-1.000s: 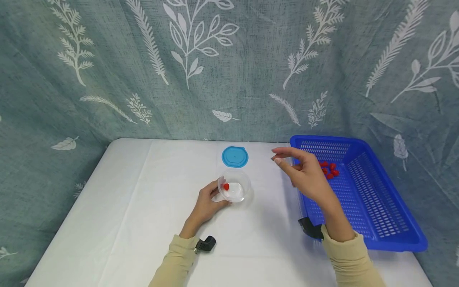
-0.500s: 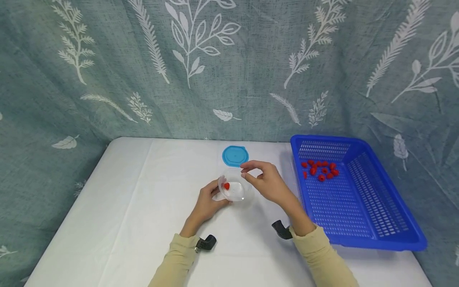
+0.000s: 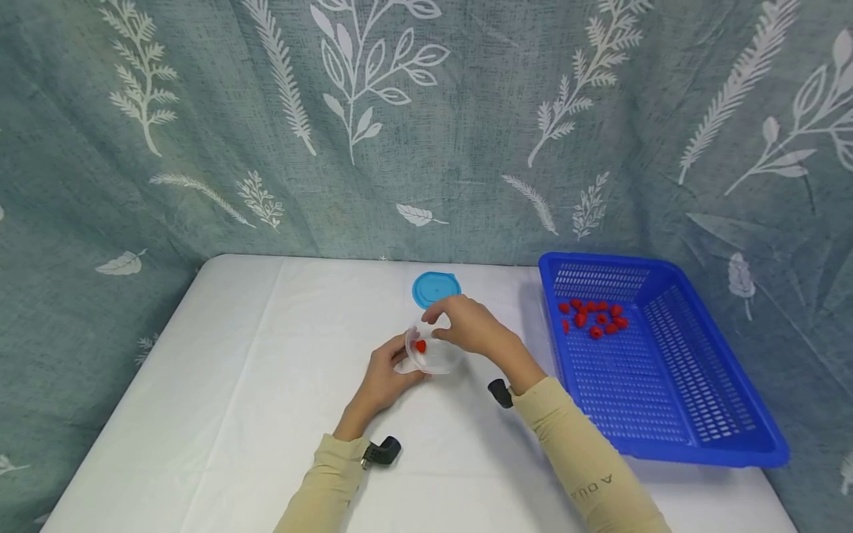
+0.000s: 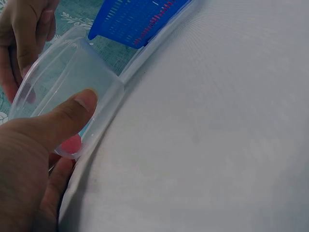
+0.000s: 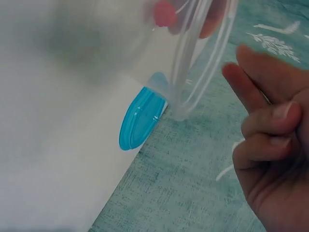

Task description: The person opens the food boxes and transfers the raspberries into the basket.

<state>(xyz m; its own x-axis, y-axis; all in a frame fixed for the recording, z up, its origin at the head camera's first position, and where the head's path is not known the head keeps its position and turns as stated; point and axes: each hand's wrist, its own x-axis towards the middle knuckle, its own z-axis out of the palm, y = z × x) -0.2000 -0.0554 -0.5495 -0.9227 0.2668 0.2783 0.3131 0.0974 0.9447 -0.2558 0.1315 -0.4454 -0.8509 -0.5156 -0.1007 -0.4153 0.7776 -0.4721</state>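
My left hand (image 3: pixel 384 379) grips a clear plastic container (image 3: pixel 440 363) from its left side, thumb on the near wall. One small red berry, seemingly a raspberry (image 3: pixel 420 346), lies inside at the left. Just over the container's rim is my right hand (image 3: pixel 469 326), its thumb and index finger apart with nothing seen between them. In the right wrist view, the right hand (image 5: pixel 273 121) has two fingers stretched toward the rim and the others bent. The left wrist view shows the left thumb (image 4: pixel 72 113) against the container wall, the berry low behind it.
A round blue lid (image 3: pixel 436 289) lies on the white table (image 3: pixel 300 414) behind the container. To the right stands a blue perforated basket (image 3: pixel 673 385) with several raspberries (image 3: pixel 595 332) at its far left. A patterned green cloth (image 3: pixel 480 200) hangs behind the table.
My right hand has come leftward from the basket's edge to the container, its thumb and index finger parting. The left hand and container have stayed in place.
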